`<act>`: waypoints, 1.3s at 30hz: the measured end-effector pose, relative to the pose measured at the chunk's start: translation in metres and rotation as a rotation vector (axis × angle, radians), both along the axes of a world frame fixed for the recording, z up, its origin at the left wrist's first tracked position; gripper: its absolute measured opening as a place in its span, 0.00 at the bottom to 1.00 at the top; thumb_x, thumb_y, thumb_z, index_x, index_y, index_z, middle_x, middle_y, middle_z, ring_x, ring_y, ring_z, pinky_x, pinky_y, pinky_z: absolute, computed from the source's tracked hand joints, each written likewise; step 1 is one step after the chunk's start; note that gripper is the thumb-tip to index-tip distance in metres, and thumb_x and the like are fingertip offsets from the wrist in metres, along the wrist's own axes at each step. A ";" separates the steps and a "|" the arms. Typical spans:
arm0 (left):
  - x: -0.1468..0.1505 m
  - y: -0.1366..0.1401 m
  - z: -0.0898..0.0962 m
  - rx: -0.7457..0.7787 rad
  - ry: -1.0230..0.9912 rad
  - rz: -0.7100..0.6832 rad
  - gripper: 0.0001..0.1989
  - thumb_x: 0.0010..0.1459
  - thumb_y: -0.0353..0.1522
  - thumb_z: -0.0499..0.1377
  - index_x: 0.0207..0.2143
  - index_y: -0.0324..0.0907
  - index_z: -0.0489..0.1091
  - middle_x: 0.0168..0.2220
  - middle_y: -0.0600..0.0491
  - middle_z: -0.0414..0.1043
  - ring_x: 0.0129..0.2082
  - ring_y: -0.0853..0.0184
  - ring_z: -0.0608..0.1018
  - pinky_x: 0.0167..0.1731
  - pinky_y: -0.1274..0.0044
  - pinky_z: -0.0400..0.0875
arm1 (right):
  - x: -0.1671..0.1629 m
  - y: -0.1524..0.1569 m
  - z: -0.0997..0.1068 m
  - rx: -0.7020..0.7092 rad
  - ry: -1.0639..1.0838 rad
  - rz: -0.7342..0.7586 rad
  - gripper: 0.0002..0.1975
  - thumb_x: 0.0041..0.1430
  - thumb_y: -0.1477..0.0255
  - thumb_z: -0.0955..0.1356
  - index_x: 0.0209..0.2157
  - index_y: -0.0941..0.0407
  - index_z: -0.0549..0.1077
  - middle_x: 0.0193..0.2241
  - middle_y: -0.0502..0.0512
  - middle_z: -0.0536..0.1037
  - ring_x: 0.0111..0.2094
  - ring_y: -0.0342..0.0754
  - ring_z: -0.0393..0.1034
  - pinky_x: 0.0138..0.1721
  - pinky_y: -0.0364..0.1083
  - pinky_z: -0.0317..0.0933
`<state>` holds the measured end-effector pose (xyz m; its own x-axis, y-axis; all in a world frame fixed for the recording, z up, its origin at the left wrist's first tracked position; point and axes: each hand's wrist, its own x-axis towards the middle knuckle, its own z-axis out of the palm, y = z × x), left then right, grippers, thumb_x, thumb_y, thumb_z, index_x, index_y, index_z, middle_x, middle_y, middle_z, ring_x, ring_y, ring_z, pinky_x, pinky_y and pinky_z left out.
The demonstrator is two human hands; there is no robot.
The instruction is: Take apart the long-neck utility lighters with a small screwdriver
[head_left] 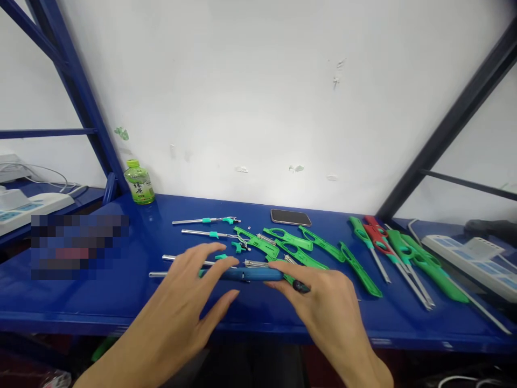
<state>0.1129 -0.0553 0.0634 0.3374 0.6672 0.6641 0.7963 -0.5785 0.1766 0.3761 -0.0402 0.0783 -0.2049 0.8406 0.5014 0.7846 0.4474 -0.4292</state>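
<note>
Between thumb and fingers of my right hand (325,293) is a slim blue pen-like tool (252,274), held level above the table's front part; its exact kind is unclear. A black tip (301,286) shows beneath that hand. My left hand (197,293) is open, thumb and fingers apart, around the blue tool's left end; whether a fingertip touches it I cannot tell. Beyond the hands lie metal lighter tubes (197,233) with teal clips and wires. Several green lighter casing halves (361,269) are spread right of them, with small metal parts (257,264) among them.
Assembled red lighters (377,237) and green lighters (434,267) lie at the right of the blue table (133,302). A phone (291,217) and a green drink bottle (139,183) stand near the wall. Power strips (476,258) sit beyond the metal frame posts.
</note>
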 end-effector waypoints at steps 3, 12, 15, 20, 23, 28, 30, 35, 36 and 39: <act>-0.010 0.011 -0.011 -0.186 0.123 -0.062 0.21 0.80 0.44 0.56 0.70 0.55 0.71 0.62 0.49 0.83 0.59 0.51 0.85 0.57 0.58 0.82 | -0.005 -0.003 -0.001 -0.013 0.009 0.051 0.14 0.63 0.74 0.83 0.48 0.44 0.91 0.41 0.49 0.91 0.33 0.58 0.89 0.30 0.46 0.72; -0.032 0.019 -0.023 -0.372 0.068 -0.081 0.21 0.80 0.47 0.55 0.69 0.59 0.76 0.65 0.53 0.82 0.65 0.53 0.82 0.62 0.63 0.81 | -0.005 0.001 -0.001 -0.285 0.130 0.069 0.13 0.62 0.68 0.84 0.48 0.42 0.90 0.44 0.47 0.91 0.44 0.60 0.86 0.46 0.51 0.73; -0.032 0.016 -0.030 -0.351 0.104 -0.056 0.25 0.79 0.46 0.57 0.74 0.60 0.69 0.70 0.51 0.76 0.66 0.51 0.82 0.58 0.66 0.83 | 0.004 0.003 0.004 -0.319 0.249 0.074 0.11 0.64 0.59 0.81 0.46 0.44 0.89 0.41 0.48 0.88 0.42 0.57 0.81 0.44 0.50 0.69; -0.024 0.017 -0.037 -0.433 0.085 -0.088 0.23 0.77 0.43 0.61 0.71 0.61 0.72 0.68 0.51 0.76 0.66 0.52 0.82 0.57 0.67 0.84 | 0.011 -0.003 0.014 -0.201 0.856 0.167 0.30 0.73 0.55 0.73 0.20 0.53 0.64 0.19 0.46 0.59 0.22 0.44 0.51 0.24 0.45 0.50; -0.019 0.020 -0.045 -0.481 0.066 -0.110 0.24 0.75 0.39 0.63 0.70 0.62 0.72 0.65 0.51 0.77 0.61 0.54 0.84 0.57 0.67 0.84 | 0.008 -0.009 0.021 -0.176 1.251 0.324 0.33 0.75 0.59 0.70 0.21 0.53 0.50 0.18 0.43 0.47 0.20 0.43 0.39 0.23 0.46 0.48; -0.011 0.025 -0.059 -0.487 0.035 -0.140 0.23 0.75 0.39 0.63 0.70 0.62 0.73 0.61 0.51 0.78 0.57 0.56 0.85 0.55 0.69 0.84 | -0.003 -0.005 0.021 -0.197 1.444 0.491 0.31 0.76 0.62 0.66 0.21 0.53 0.47 0.17 0.43 0.45 0.18 0.42 0.37 0.23 0.46 0.48; -0.008 0.027 -0.061 -0.462 0.023 -0.149 0.23 0.75 0.39 0.64 0.69 0.60 0.74 0.61 0.50 0.78 0.56 0.56 0.86 0.53 0.70 0.84 | -0.009 0.003 0.014 -0.249 1.435 0.509 0.33 0.75 0.60 0.68 0.21 0.53 0.47 0.16 0.42 0.45 0.18 0.41 0.36 0.23 0.46 0.46; -0.009 0.032 -0.065 -0.464 0.026 -0.177 0.20 0.74 0.42 0.64 0.66 0.59 0.77 0.58 0.49 0.80 0.53 0.55 0.87 0.51 0.69 0.86 | -0.022 0.021 -0.010 -0.343 1.435 0.487 0.34 0.71 0.57 0.72 0.19 0.52 0.51 0.16 0.42 0.48 0.19 0.41 0.36 0.24 0.47 0.40; -0.010 0.032 -0.067 -0.450 0.027 -0.179 0.20 0.75 0.43 0.63 0.65 0.58 0.78 0.59 0.49 0.80 0.53 0.54 0.87 0.52 0.68 0.86 | -0.024 0.024 -0.013 -0.339 1.437 0.476 0.35 0.71 0.56 0.73 0.19 0.52 0.51 0.16 0.42 0.48 0.19 0.41 0.36 0.24 0.47 0.39; -0.014 0.035 -0.078 -0.340 0.008 -0.168 0.21 0.74 0.49 0.62 0.64 0.59 0.79 0.62 0.49 0.81 0.57 0.51 0.86 0.54 0.68 0.86 | -0.027 0.026 -0.019 -0.339 1.418 0.480 0.35 0.72 0.54 0.72 0.20 0.52 0.50 0.16 0.41 0.47 0.20 0.41 0.36 0.24 0.47 0.38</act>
<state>0.0988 -0.0201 -0.0142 0.4651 0.7837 0.4116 0.6972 -0.6108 0.3752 0.3492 -0.0139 0.0595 -0.0152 0.9485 0.3164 -0.5304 0.2606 -0.8067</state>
